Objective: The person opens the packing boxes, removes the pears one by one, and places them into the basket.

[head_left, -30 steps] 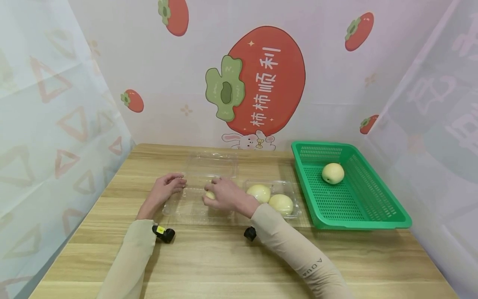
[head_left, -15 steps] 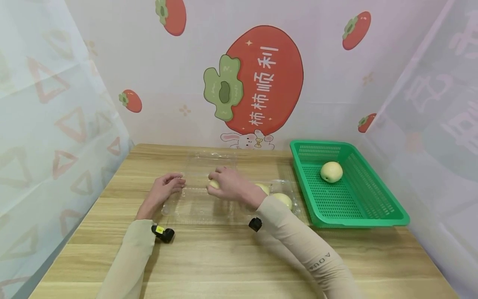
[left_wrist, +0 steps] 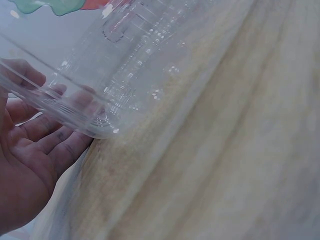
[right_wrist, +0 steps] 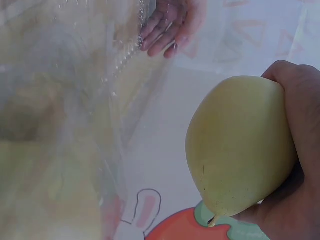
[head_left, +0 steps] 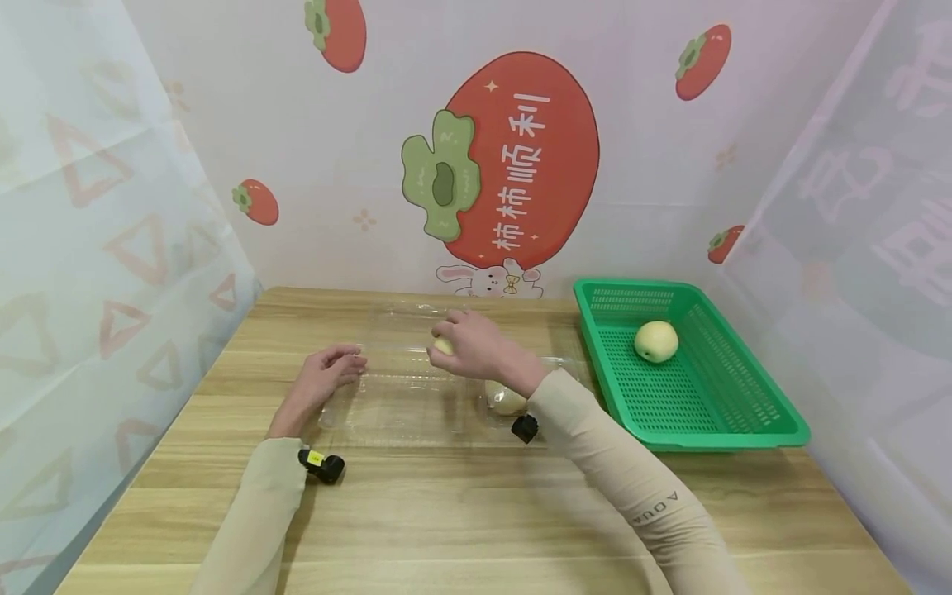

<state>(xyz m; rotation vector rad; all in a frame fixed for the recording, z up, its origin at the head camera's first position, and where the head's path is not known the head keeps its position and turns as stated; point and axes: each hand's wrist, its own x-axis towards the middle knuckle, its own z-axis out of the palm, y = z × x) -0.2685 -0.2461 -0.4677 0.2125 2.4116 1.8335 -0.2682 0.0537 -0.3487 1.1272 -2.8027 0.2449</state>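
My right hand (head_left: 482,351) grips a pale yellow pear (right_wrist: 240,145) above the clear plastic clamshell box (head_left: 409,409), near its hinge side. The right wrist view shows the pear's stem pointing down and the hand wrapped round the other end. The box lies with its see-through lid (head_left: 416,326) folded back toward the wall. At the left edge of the box rests my left hand (head_left: 327,378), fingers relaxed. In the left wrist view, the fingers (left_wrist: 62,145) lie right at the box's rounded corner, partly seen through the plastic.
Just right of the box stands a second clear box (head_left: 491,421) with a pear (head_left: 506,398) visible inside, partly covered by my right forearm. A green basket (head_left: 617,388) holding one pear (head_left: 657,341) sits at the right of the wooden table (head_left: 416,512). A printed backdrop (head_left: 357,124) stands behind.
My right hand has lifted the pear from inside the open box, moving back and to the right. Its arm now covers more of the second box. The left hand stays at the box edge.
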